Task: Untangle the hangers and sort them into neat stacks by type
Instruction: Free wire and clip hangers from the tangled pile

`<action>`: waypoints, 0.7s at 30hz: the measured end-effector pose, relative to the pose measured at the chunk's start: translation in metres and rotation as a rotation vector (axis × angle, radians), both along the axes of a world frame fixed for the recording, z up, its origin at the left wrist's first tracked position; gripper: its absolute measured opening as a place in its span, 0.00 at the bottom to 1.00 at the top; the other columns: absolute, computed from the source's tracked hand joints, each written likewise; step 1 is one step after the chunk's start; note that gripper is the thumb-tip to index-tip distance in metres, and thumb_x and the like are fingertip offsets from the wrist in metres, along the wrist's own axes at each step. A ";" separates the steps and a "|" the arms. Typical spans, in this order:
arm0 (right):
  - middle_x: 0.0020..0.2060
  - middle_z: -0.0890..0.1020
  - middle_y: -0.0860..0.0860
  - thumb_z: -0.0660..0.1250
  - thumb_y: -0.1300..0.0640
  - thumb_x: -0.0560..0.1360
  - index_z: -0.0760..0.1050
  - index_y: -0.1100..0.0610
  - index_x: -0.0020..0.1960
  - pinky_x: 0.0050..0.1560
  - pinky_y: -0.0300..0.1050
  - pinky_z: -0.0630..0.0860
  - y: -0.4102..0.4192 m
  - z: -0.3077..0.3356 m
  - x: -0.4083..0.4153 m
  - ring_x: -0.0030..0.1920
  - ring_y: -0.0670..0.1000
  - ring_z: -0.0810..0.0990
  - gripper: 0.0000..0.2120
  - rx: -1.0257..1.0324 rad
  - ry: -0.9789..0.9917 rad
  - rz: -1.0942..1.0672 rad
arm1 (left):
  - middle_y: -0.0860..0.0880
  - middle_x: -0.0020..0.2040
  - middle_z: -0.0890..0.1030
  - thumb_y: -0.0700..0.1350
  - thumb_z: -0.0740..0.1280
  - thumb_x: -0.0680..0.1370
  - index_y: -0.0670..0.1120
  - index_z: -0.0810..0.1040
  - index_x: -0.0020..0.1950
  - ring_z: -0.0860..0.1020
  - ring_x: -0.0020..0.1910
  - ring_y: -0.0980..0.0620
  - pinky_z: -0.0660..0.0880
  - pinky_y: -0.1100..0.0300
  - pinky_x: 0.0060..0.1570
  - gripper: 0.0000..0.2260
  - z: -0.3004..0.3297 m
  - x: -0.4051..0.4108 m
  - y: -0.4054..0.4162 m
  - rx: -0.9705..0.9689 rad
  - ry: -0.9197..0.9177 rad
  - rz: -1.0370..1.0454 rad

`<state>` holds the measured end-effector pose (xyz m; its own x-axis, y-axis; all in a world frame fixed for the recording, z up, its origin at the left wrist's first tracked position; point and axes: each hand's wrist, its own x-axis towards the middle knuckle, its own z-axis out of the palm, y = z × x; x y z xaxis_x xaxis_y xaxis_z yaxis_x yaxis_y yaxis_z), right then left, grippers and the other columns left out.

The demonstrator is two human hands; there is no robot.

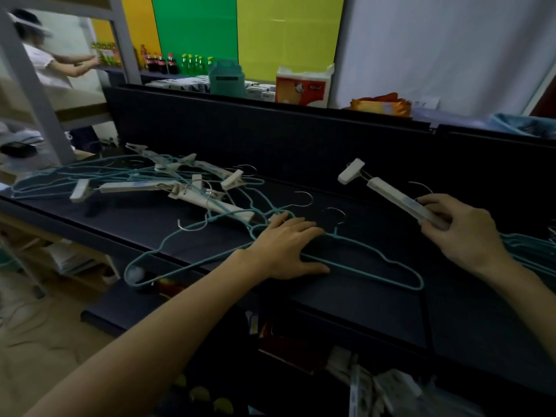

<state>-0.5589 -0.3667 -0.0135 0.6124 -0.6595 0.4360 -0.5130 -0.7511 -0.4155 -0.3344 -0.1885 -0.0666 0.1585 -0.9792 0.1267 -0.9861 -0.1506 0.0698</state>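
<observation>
My right hand [460, 233] gripped the white clip hanger [397, 197], long axis running up-left. Left hand [285, 248] lay flat on teal wire hanger [361, 260]; tangle [168, 188] far left of it.

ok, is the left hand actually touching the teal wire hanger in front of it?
Touching. The head view shows the left hand lying flat with straight fingers across the teal wire hanger, its wire passing under the palm on the dark table.
</observation>
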 end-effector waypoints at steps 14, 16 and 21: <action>0.54 0.82 0.55 0.70 0.62 0.73 0.74 0.55 0.64 0.52 0.60 0.78 0.011 0.024 -0.065 0.51 0.60 0.81 0.20 -0.109 -0.105 -0.130 | 0.50 0.63 0.69 0.73 0.64 0.67 0.52 0.61 0.74 0.68 0.61 0.48 0.64 0.53 0.61 0.42 0.024 -0.001 -0.024 -0.167 -0.021 -0.039; 0.54 0.82 0.56 0.69 0.61 0.74 0.74 0.55 0.65 0.51 0.60 0.79 0.014 0.025 -0.077 0.50 0.61 0.80 0.19 -0.111 -0.101 -0.203 | 0.50 0.63 0.69 0.73 0.63 0.66 0.51 0.62 0.74 0.68 0.60 0.49 0.65 0.54 0.60 0.43 0.030 -0.001 -0.030 -0.221 -0.013 -0.062; 0.53 0.82 0.55 0.68 0.61 0.75 0.73 0.55 0.65 0.45 0.59 0.79 0.023 0.028 -0.112 0.44 0.59 0.80 0.18 -0.081 -0.091 -0.388 | 0.50 0.62 0.70 0.75 0.61 0.64 0.49 0.63 0.74 0.69 0.60 0.49 0.66 0.54 0.61 0.46 0.038 -0.008 -0.052 -0.265 -0.003 -0.122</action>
<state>-0.6706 -0.3433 0.0140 0.2812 -0.7950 0.5375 -0.7285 -0.5414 -0.4197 -0.3423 -0.2409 -0.0283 0.0404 -0.9236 0.3812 -0.9961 -0.0073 0.0881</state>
